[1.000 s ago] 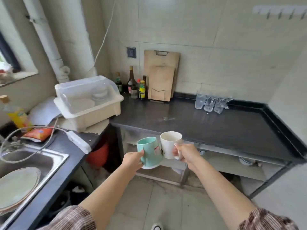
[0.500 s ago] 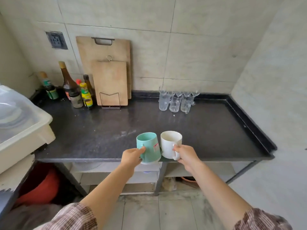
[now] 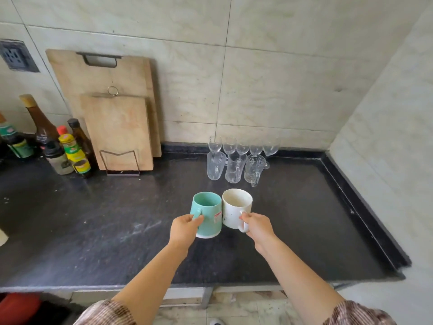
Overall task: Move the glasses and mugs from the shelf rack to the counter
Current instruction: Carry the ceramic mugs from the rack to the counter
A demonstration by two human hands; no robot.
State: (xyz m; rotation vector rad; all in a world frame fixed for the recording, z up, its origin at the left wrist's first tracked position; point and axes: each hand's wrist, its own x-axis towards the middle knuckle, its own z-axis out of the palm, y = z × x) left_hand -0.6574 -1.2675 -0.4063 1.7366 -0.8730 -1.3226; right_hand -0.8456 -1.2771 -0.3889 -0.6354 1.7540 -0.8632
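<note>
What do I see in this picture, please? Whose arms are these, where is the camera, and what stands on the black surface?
There is no machine: these are a person's two bare arms, seen by a camera worn on the head, looking forward and down. The left hand holds a teal mug by its handle; the right hand holds a white mug the same way, both over the black counter. At the back stand clear glasses; two wooden cutting boards lean on the wall, with sauce bottles beside them.

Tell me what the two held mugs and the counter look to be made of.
Teal mug: probably glazed ceramic, opaque, smooth, with a white base band. White mug: probably glazed ceramic too, thick rim, slight sheen. Counter: dark stone, apparently, mottled with pale streaks and soft reflections.
</note>
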